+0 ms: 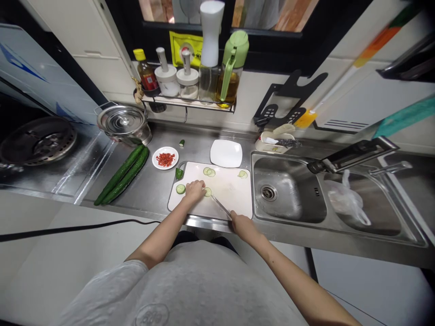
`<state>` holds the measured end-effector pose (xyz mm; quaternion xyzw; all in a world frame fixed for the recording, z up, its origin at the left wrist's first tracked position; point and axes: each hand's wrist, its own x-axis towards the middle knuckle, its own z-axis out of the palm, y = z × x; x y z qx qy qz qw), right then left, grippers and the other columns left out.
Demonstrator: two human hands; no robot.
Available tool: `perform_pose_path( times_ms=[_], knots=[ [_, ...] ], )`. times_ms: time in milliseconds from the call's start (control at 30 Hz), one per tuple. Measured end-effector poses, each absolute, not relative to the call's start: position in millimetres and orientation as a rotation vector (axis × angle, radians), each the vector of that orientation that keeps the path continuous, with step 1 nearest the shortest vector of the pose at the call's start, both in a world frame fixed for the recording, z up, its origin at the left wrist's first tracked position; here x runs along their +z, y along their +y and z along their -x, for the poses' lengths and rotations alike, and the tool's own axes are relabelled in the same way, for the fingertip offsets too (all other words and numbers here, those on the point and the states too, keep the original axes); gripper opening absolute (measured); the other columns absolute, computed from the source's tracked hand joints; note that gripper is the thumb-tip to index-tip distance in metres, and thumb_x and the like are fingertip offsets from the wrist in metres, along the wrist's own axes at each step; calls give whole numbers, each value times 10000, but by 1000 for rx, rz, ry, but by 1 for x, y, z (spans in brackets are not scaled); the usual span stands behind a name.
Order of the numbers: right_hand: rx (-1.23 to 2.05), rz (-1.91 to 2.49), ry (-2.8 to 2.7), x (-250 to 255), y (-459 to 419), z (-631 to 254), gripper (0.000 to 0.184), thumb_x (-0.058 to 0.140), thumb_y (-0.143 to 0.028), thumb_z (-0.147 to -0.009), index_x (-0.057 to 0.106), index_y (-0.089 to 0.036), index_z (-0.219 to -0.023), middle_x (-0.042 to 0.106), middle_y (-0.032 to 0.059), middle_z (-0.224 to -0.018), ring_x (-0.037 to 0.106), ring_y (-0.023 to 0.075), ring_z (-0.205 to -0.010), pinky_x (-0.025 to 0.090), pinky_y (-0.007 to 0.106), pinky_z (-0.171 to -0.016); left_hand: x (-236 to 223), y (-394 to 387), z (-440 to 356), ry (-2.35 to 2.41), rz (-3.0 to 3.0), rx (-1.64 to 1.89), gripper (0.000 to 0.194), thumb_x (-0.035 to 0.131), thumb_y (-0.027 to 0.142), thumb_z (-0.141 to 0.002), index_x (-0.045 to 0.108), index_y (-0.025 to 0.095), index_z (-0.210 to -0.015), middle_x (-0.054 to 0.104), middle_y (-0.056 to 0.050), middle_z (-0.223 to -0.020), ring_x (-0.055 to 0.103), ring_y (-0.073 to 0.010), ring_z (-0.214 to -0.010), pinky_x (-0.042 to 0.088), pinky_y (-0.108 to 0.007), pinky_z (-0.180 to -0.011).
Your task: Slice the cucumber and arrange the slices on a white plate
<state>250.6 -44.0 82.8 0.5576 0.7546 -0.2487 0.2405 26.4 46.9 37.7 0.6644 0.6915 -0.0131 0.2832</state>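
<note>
My right hand [243, 226] is closed round the handle of a knife [221, 206], whose blade reaches left over the white cutting board [234, 194]. At the blade's tip a pale cucumber slice [208, 192] lies on the board. My left hand [195, 191] is bent over the board beside that slice, fingers curled; what lies under them is hidden. A cut cucumber piece [180, 189] rests left of the hand, with a green cucumber end [179, 173] above it. More thin slices [209, 172] lie near the board's far edge, and others [242, 174] at its far right.
Two whole cucumbers [124, 174] lie at left, by a small plate of chopped red pieces [165, 159]. A white square plate [226, 153] stands behind the board. To the right is a sink [288, 199]; a steel pot [124, 124] and a pan [37, 138] are at left.
</note>
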Motion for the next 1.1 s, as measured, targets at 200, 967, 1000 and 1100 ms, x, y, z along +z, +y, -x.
perform_pose_path(
  times_ms=[200,967,1000,1100],
  knots=[
    [-739,-1544,2122,84,-43,-260,228,336,-207,-930,492,-181,-1094,667,102,-908,622,197,-848,318,246,-624,36,43,-33,1870,-1784,9,206,545,194,-762,607,221,-958,634,-65,-1055,572,-222,-1001,388,-341,-857],
    [-927,-1651,2157,63,-40,-265,233,337,-208,-936,514,-154,-1078,679,111,-906,624,204,-855,307,244,-660,18,26,68,1934,-1043,652,205,689,252,-697,679,161,-881,676,-2,-725,600,-93,-628,470,-202,-619],
    [-929,-1649,2155,63,-40,-265,232,336,-208,-936,514,-153,-1073,680,112,-907,625,205,-856,308,244,-661,17,25,75,1944,-1012,667,214,689,259,-696,677,161,-887,673,-1,-718,598,-93,-622,467,-201,-610],
    [-924,-1648,2134,64,-39,-264,229,338,-211,-937,517,-152,-1067,680,112,-900,624,205,-852,307,244,-660,11,24,87,1945,-939,748,215,670,256,-699,673,152,-888,668,1,-701,587,-92,-604,452,-194,-584]
  ],
)
